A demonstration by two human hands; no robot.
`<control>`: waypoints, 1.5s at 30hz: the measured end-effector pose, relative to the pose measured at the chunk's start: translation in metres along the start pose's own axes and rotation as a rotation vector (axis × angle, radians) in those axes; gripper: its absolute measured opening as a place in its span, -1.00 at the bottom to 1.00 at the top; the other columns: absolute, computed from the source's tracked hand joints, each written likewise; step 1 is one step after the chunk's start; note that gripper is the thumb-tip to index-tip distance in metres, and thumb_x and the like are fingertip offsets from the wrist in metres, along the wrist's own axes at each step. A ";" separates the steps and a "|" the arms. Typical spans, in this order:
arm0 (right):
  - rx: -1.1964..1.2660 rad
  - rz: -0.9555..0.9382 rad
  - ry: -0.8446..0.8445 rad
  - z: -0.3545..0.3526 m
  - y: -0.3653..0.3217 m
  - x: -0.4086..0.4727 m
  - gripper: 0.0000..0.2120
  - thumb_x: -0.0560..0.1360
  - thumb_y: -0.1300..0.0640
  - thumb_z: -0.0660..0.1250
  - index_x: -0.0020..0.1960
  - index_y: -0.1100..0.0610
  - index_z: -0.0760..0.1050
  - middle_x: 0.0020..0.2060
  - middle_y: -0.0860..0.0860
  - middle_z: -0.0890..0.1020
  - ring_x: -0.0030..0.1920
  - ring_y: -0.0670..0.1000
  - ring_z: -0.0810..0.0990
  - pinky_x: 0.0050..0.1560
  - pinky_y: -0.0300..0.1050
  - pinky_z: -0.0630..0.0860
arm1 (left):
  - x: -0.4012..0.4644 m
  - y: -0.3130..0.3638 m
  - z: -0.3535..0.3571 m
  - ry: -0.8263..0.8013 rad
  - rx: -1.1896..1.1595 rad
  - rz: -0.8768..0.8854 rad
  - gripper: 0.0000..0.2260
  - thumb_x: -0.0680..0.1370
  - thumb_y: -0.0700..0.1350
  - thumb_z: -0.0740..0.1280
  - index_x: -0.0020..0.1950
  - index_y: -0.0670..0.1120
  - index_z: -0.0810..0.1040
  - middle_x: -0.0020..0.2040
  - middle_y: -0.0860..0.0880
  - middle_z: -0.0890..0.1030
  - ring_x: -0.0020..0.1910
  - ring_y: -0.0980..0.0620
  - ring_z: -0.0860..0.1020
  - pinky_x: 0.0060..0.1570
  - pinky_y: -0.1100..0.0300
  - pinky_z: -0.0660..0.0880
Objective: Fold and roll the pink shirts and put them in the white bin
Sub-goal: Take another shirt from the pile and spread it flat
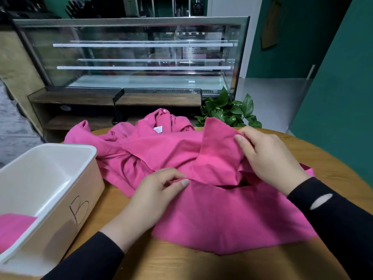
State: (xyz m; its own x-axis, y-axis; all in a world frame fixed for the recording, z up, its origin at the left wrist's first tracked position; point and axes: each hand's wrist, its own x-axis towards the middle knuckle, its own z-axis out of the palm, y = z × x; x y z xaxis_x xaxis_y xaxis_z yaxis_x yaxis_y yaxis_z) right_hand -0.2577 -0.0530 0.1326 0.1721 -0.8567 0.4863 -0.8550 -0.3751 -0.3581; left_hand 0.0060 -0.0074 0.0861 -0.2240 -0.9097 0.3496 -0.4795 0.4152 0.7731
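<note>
Head view: pink shirt (201, 158) sprawled crumpled across the round wooden table (201, 265), just right of the white bin (50, 178) already bearing a pink shirt piece (14, 225). Left hand (157, 195) pinching the hem edge, right hand (268, 156) gripping a raised flap. Soft, limp knit, matte and creased; likely to slump and bunch unevenly if either pinch slips mid-fold.

Your pink shirt (167, 150) lies rumpled and spread just right of the white bin (60, 190), collar and white neck label at its far end, one sleeve trailing past the bin's far corner. A flap stands raised at the side away from the bin. Inside the bin, marked "B", a second pink shirt (14, 227) rests in the near end.
</note>
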 end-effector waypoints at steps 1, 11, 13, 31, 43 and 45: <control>0.058 -0.012 -0.035 -0.006 -0.005 0.001 -0.83 0.67 -0.02 0.16 0.04 -0.05 0.51 -0.27 -0.09 0.64 -0.20 0.00 0.57 -0.12 0.02 0.42 | 0.004 0.013 0.004 0.016 -0.002 0.091 -0.93 0.55 -0.07 0.40 -0.12 0.10 0.64 -0.15 0.15 0.63 -0.08 0.19 0.59 -0.03 0.39 0.42; 0.338 -0.169 -0.209 -0.044 -0.029 -0.015 -0.82 0.67 0.04 0.18 0.02 -0.15 0.53 -0.10 -0.19 0.62 -0.01 -0.11 0.59 -0.04 -0.24 0.45 | 0.029 0.070 0.002 0.277 -0.067 0.139 -0.89 0.56 -0.13 0.41 -0.04 0.09 0.67 0.44 0.17 0.40 0.37 0.46 0.30 0.28 0.58 0.16; 0.356 -0.173 -0.225 -0.047 -0.032 -0.018 -0.82 0.67 0.04 0.18 0.02 -0.13 0.54 -0.11 -0.17 0.62 -0.02 -0.08 0.60 -0.04 -0.21 0.46 | 0.029 0.068 0.001 0.213 -0.083 0.121 -0.88 0.56 -0.15 0.41 -0.05 0.09 0.66 0.32 0.18 0.51 0.33 0.37 0.40 0.29 0.49 0.27; 0.020 0.114 -0.217 -0.029 0.012 -0.039 -0.72 0.52 0.14 0.40 0.15 -0.15 0.51 -0.07 -0.21 0.62 -0.04 -0.10 0.56 0.09 -0.04 0.47 | 0.013 0.075 -0.016 0.357 -0.480 -0.010 -0.87 0.39 0.04 0.45 -0.10 0.08 0.71 -0.30 0.04 0.53 -0.26 0.13 0.42 -0.24 0.28 0.35; 0.108 0.325 0.024 -0.052 0.054 -0.031 -0.75 0.46 0.19 0.43 -0.32 0.07 0.40 -0.37 -0.03 0.51 -0.30 0.06 0.46 -0.26 0.00 0.34 | 0.019 0.053 -0.073 0.613 -0.438 0.066 -0.79 0.40 0.19 0.44 -0.13 0.08 0.62 -0.38 0.12 0.46 -0.38 0.11 0.35 -0.42 0.10 0.25; 0.078 0.321 0.063 -0.066 0.052 -0.022 -0.75 0.44 0.20 0.43 -0.26 0.10 0.35 -0.42 0.02 0.51 -0.35 0.08 0.45 -0.30 0.00 0.38 | 0.023 0.047 -0.082 0.656 -0.399 0.067 -0.74 0.39 0.26 0.44 -0.13 0.10 0.62 -0.34 0.07 0.45 -0.35 0.09 0.34 -0.40 0.06 0.23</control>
State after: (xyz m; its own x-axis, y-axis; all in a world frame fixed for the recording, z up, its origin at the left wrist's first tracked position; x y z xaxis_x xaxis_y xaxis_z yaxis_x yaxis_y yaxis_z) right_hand -0.3384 -0.0306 0.1558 -0.1326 -0.9129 0.3861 -0.8205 -0.1174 -0.5595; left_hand 0.0475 -0.0091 0.1739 0.3668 -0.7517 0.5482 -0.1126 0.5490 0.8282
